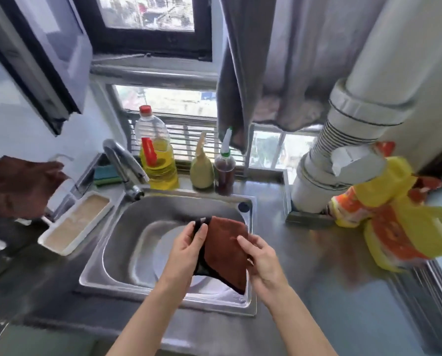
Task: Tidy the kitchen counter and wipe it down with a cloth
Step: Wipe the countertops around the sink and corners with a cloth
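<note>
A reddish-brown cloth (225, 250) with a dark edge hangs folded over the steel sink (127, 222). My left hand (186, 253) pinches its left edge near the top corner. My right hand (261, 260) grips its right side, fingers spread across the fabric. A white plate (168, 250) lies in the sink basin beneath the cloth. The steel counter (317, 265) stretches to the right of the sink.
Behind the sink stand the tap (123, 165), an oil bottle (155, 152), two squeeze bottles (202, 168) and a sponge (106, 174). A white tray (78, 224) sits left. Yellow-orange bags (394, 214) and a grey pipe (325, 163) crowd the right. Another brown cloth (16, 186) hangs left.
</note>
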A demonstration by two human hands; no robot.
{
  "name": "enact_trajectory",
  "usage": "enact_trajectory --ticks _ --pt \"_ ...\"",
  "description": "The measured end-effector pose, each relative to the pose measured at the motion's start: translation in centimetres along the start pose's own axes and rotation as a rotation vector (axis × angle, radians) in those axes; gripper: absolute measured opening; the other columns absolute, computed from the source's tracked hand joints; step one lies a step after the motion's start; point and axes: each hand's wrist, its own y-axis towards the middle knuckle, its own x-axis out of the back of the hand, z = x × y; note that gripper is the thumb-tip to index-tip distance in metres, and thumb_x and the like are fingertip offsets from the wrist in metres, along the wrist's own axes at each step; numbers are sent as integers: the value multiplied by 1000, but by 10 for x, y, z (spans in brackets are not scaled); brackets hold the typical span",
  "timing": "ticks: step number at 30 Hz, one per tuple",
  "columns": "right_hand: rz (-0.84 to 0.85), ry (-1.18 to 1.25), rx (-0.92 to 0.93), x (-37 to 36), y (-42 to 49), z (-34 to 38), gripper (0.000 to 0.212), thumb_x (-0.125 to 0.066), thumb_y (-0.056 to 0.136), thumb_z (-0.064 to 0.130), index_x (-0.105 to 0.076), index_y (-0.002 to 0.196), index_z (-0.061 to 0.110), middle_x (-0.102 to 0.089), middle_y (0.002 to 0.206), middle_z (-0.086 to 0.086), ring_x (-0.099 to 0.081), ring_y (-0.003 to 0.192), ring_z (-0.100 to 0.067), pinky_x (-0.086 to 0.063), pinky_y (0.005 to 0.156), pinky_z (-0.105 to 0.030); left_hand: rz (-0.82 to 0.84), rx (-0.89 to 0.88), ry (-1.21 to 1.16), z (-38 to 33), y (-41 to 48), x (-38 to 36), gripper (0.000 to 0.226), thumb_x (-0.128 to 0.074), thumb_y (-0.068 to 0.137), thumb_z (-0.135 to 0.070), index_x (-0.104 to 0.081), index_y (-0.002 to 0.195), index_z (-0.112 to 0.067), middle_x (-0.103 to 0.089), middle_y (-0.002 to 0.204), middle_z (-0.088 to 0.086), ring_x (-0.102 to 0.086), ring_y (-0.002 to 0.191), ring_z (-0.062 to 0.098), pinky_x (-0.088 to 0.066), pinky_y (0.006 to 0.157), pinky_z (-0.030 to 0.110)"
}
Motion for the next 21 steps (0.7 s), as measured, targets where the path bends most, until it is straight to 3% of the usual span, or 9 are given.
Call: enact_trajectory --ticks 2,4,7,10,13,16,19,21 --pt "-184 -229 154 5 11 3 19 -79 69 23 -65 81 18 -61 116 -13 -58 102 -22 -45 95 -37 -15 -61 142 4 23 2 18 -53 91 -20 -65 92 -7 -69 84 7 -59 79 15 -46 74 28" --pt "-352 -516 329 9 19 10 14 -77 73 23 -63 72 25 -46 125 5 -40 119 -12 -28 101 -25 -40 -149 441 11 44 5 20 -55 91 -17 -67 81 -4 -69 79 9 -58 75 14 -41 68 19" --pt "-299 -543 450 11 29 20 12 -70 81 20 -61 75 22 -51 123 14 -37 121 -2 -24 99 -21 -62 -300 701 16 71 5 19 -57 89 -15 -72 79 -6 -67 98 -1 -62 91 12 -43 77 18" --pt "-206 -361 451 12 55 35 10 -61 89 19 -55 82 17 -65 93 0 -58 91 -8 -41 81 -18 20 -276 592 14 98 -6 20 -53 92 -17 -71 89 -10 -62 107 -9 -57 99 3 -43 85 18" --pt "-271 -380 467 11 99 47 13 -53 93 25 -48 82 20 -58 78 1 -53 71 -7 -42 68 -18 103 -71 267 12 129 -28 26 -43 96 -26 -63 91 -10 -64 86 -7 -57 84 7 -45 74 14" --pt "-361 -417 472 11 148 56 15 -52 94 26 -46 87 14 -57 72 5 -53 63 -1 -40 59 -8 88 185 79 36 178 -40 43 -55 86 -44 -52 106 -7 -65 102 3 -62 94 15 -48 88 32" --pt "-416 -424 396 19 196 64 13 -53 93 23 -48 91 12 -58 74 6 -55 65 0 -38 51 -3 159 303 -8 60 221 -50 59 -79 71 -25 -49 119 -9 -63 116 16 -63 104 30 -45 96 52" --pt "-397 -324 323 30 227 66 10 -58 91 18 -50 94 12 -62 83 -2 -60 74 -13 -44 62 -9 100 275 11 72 247 -58 62 -75 72 -7 -45 126 -8 -62 118 16 -61 106 30 -44 98 50"
